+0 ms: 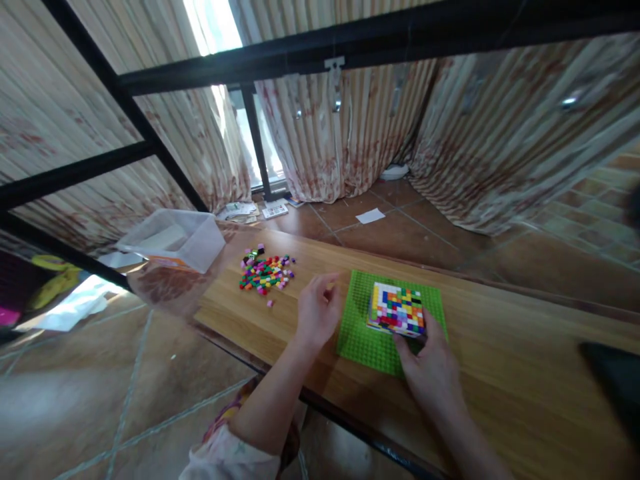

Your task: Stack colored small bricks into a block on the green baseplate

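Note:
A block of many-coloured toy building bricks (397,308) stands on a green studded baseplate (357,343). My right hand (434,363) grips the block at its near right corner, thumb along the front and fingers at the right side. Just left of the baseplate, my left hand (319,312) is raised over the table with its fingers curled in a pinch. Whether a small brick is between those fingertips I cannot make out. Farther left lies a loose pile of small coloured bricks (267,273), with a single pink brick (270,303) apart from it.
The wooden table (510,373) runs from left to right. A clear plastic bin (200,243) stands beyond its left end. A dark flat object (610,383) is at the right edge. Black metal bars (320,63) and striped curtains (340,147) are behind.

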Tool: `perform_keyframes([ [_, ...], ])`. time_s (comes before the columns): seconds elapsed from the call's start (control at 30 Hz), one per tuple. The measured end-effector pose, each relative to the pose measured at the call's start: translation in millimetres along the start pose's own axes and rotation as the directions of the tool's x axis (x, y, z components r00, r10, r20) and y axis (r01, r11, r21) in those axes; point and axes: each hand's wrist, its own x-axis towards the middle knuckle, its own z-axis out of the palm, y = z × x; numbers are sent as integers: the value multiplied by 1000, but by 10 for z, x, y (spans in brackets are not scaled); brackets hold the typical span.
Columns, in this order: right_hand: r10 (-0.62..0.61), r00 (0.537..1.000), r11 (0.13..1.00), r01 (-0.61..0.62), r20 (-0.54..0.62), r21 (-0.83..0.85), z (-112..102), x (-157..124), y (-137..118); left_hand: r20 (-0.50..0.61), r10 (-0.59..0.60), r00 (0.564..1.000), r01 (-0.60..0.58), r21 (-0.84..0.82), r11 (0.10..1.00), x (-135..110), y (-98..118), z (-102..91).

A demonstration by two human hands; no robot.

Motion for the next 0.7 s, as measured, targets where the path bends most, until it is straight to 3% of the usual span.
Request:
perform_keyframes([
  [0.1,5,1000,999,-5,-2,-32,2,0,9,-27,-82,996,87,229,970,74,-102,-138],
  [0.2,25,1000,999,-26,-11,-48,1,4,18,-61,-189,980,197,443,875,167,-191,-376],
  [0.37,10,1000,998,-10,-6,-63,9,21,26,-112,-271,956,286,560,778,278,-313,-691],
  [0.7,-33,999,998,33,0,-54,38,29,44,-65,-237,969,210,720,661,380,-473,-570],
])
